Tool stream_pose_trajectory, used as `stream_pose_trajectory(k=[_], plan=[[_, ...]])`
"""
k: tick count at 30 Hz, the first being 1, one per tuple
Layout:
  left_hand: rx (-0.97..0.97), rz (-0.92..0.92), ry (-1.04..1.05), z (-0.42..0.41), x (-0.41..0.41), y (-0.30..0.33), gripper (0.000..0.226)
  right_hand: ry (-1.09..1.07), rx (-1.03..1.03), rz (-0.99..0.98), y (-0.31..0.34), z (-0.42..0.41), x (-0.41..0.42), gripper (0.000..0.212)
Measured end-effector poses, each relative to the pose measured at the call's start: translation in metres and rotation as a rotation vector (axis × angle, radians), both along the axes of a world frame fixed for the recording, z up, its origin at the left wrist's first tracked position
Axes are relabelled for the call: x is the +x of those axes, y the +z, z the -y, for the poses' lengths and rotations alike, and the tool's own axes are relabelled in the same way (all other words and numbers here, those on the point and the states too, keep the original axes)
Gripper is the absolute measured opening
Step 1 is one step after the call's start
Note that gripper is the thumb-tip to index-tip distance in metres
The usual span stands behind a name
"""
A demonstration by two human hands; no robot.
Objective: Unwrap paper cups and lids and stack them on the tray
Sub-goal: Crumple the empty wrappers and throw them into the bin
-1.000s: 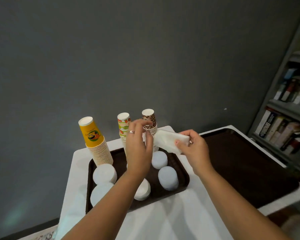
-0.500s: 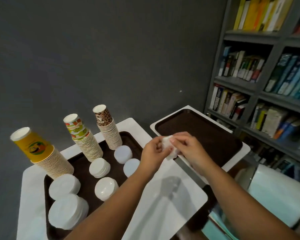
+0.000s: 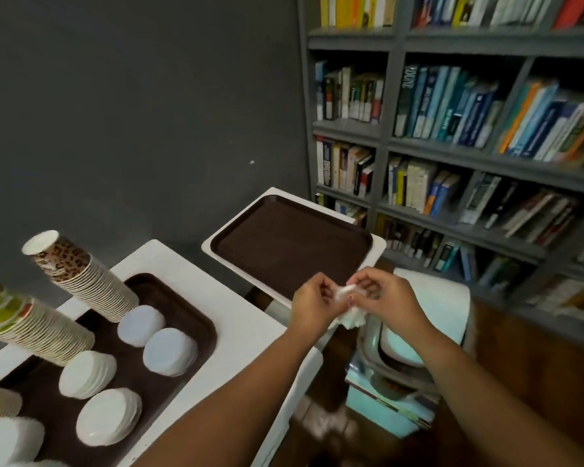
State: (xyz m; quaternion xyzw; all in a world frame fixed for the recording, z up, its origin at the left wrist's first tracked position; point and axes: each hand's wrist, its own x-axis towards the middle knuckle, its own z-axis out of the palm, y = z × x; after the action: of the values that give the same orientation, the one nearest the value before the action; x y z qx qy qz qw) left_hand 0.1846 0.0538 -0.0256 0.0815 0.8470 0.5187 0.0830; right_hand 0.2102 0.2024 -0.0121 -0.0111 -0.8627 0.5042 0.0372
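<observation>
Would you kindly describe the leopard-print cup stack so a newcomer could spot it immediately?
Start at the brown tray holding cups and white lid stacks on the left white table. At its far end leans the leopard-print cup stack. Its spotted brown top cup distinguishes it from the green-and-orange patterned stack beside it.

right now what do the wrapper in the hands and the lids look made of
Wrapper: thin clear or whitish plastic film, probably; it crumples into sharp, glossy creases. Lids: white, smooth, faintly shiny stacks, likely plastic, though coated paper is possible.
</observation>
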Motion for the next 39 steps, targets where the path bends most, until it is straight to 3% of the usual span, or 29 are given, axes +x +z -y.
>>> stream_pose_trajectory(k=[7, 15, 19, 22, 24, 26, 28, 31, 35, 37, 39], plan=[[-0.111, -0.049, -0.103, -0.056, 0.014, -0.042, 0.026, -0.002, 0.252, 0.027, -0.042, -0.055, 0.024, 0.022], [-0.282, -0.037, -0.282, -0.082, 0.029, -0.079, 0.012, 0.091, 0.497, 0.35, -0.087, -0.08, 0.033, 0.013], [-0.32, -0.028, -0.356, -0.083, 0.026, -0.083, 0.009, 0.064, 0.292, 0.51, -0.092, -0.076, 0.036, 0.021], [-0.365, 0.007, -0.414, -0.082, 0.026, -0.084, 0.016, 0.104, 0.42, 0.642, -0.097, -0.071, 0.023, 0.026], [-0.38, 0.014, -0.435, -0.079, 0.025, -0.086, 0.02, 0.1, 0.304, 0.815, -0.104, -0.069, 0.026, 0.032], [-0.385, 0.029, -0.446, -0.077, 0.025, -0.087, 0.023, 0.036, 0.315, 0.875, -0.113, -0.064, 0.02, 0.031], [-0.379, 0.049, -0.449, -0.074, 0.026, -0.086, 0.024, -0.045, 0.419, 0.876, -0.118, -0.062, 0.009, 0.024], [-0.374, 0.064, -0.455, -0.07, 0.026, -0.086, 0.023, -0.029, 0.312, 0.791, -0.12, -0.071, 0.021, 0.019], [-0.367, 0.048, -0.424, -0.062, 0.025, -0.084, 0.02, 0.104, 0.499, 0.667, -0.108, -0.069, 0.019, 0.026], [-0.368, 0.036, -0.383, -0.058, 0.025, -0.08, 0.018, 0.084, 0.61, 0.547, -0.095, -0.061, 0.018, 0.02], [-0.351, 0.016, -0.31, -0.053, 0.022, -0.075, 0.017, 0.013, 0.593, 0.343, -0.087, -0.055, 0.019, 0.017]])
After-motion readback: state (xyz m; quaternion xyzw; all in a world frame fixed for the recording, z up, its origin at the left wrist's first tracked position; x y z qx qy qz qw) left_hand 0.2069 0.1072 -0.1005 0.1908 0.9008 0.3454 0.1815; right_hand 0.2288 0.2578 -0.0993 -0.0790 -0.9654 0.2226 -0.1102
